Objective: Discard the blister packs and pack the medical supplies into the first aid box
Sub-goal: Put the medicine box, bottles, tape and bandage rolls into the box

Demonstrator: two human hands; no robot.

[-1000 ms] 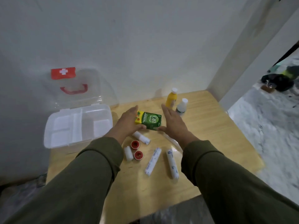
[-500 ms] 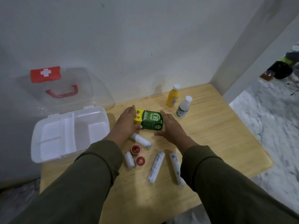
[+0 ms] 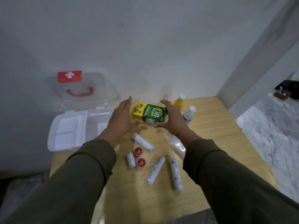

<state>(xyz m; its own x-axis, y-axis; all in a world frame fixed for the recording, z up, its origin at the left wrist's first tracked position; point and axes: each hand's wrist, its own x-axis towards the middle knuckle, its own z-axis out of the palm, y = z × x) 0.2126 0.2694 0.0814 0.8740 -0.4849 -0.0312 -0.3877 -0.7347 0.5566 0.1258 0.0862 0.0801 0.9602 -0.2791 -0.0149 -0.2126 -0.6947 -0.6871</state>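
- The left hand [image 3: 120,117] has its fingers straight and together, thumb spread toward the box; the palm stands just beside the yellow end, and whether it touches cannot be told.
- The right hand [image 3: 172,118] mirrors it, fingers together, thumb out, pressed along the green end.
- Between both palms sits the green-and-yellow cardboard medicine box [image 3: 149,113], tilted, printed face up.
- At 1 o'clock from that box stand a yellow plastic bottle with a white cap [image 3: 179,103] and, nearer the right wrist, a small white bottle [image 3: 189,114].
- At 9 o'clock the translucent white plastic first aid box [image 3: 64,136] lies open, its clear lid [image 3: 84,91] with red handle leaning on the wall.
- At 6 o'clock on the pale wooden table [image 3: 218,126]: white wrapped gauze rolls [image 3: 143,143], two small red-centred tape rolls [image 3: 138,151], and a clear plastic packet [image 3: 176,145] just beside the right olive sleeve [image 3: 226,175].
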